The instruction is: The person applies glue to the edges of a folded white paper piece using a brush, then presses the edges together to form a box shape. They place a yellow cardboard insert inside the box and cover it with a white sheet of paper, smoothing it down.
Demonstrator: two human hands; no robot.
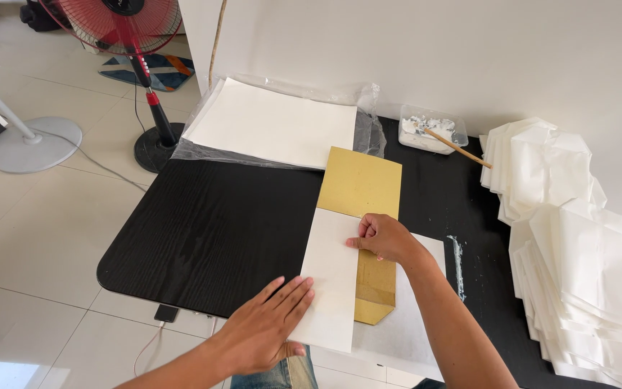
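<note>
Pressing white sheet [332, 277] over gold board [360, 184], both hands flat.

white paper sheet [329, 277]: folded halfway over the board, flat on the black table
gold board [359, 184]: rectangular, flat, lower part partly wrapped

A black table [210, 230] carries white sheets [271, 126] (on plastic), folded paper stacks [577, 238] and a paste tub [433, 130].

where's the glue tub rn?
In the head view, the clear glue tub sits at the table's far edge by the wall, between the bagged paper stack and the folded white bags.
</note>
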